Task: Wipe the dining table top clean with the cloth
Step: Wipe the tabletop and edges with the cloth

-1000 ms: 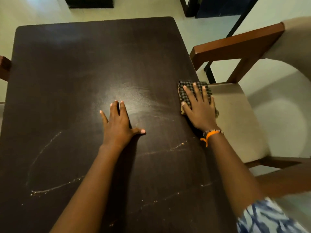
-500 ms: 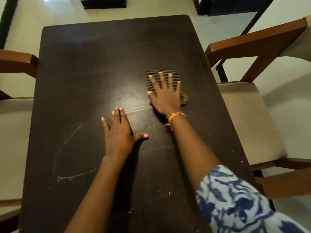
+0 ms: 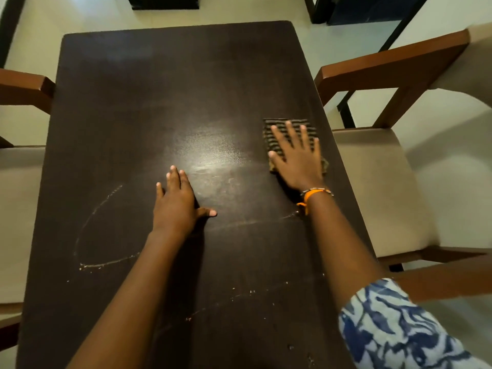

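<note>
1 dark dining table, 1 checked cloth, 2 chairs. The cloth lies flat near the table's right edge, long axis toward the far end. The right hand presses it, fingers splayed; the left hand rests flat, fingers unclenched.

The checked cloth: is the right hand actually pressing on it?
Touching. The head view shows the right hand spread flat on the checked cloth, covering most of it.

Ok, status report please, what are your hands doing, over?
Right hand flat on cloth, near table right edge. Left hand flat, bracing. Crumb lines unwiped.
</note>
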A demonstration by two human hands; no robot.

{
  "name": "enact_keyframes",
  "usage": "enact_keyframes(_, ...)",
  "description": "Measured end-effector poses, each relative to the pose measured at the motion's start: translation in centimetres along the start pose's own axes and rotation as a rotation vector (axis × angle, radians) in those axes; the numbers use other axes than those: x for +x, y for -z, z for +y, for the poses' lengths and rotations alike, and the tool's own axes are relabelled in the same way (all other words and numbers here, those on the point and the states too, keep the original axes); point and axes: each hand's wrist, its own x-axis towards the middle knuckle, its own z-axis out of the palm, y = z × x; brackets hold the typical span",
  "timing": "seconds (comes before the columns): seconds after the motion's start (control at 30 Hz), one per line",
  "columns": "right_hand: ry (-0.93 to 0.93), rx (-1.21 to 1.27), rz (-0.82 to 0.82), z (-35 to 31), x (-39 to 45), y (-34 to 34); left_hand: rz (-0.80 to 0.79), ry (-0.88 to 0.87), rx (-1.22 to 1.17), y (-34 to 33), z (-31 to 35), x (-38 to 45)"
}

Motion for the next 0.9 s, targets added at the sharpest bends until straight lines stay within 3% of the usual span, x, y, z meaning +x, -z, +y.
enact_keyframes(0.17,-0.274,0.054,0.013,6.2,-2.2,1.3,-0.020,0.009,-0.019,0.0,0.2,0.1)
enact_keyframes(0.33,-0.344,0.009,0.073,4.1,-3.7,0.1,0.006,-0.007,-0.063,-0.6,-0.1,0.2)
enact_keyframes(0.57,-0.096,-0.018,0.057,-6.0,-4.3,-2.2,0.047,-0.050,0.008,-0.5,-0.4,0.4)
enact_keyframes(0.73,0.188,-0.006,-0.037,-15.4,-4.7,-4.2,0.108,-0.083,-0.052,-0.6,-1.5,-0.1)
enact_keyframes(0.9,0.280,0.005,-0.041,-13.7,-5.5,-4.2,0.084,0.001,-0.073,-0.9,-3.5,-1.7)
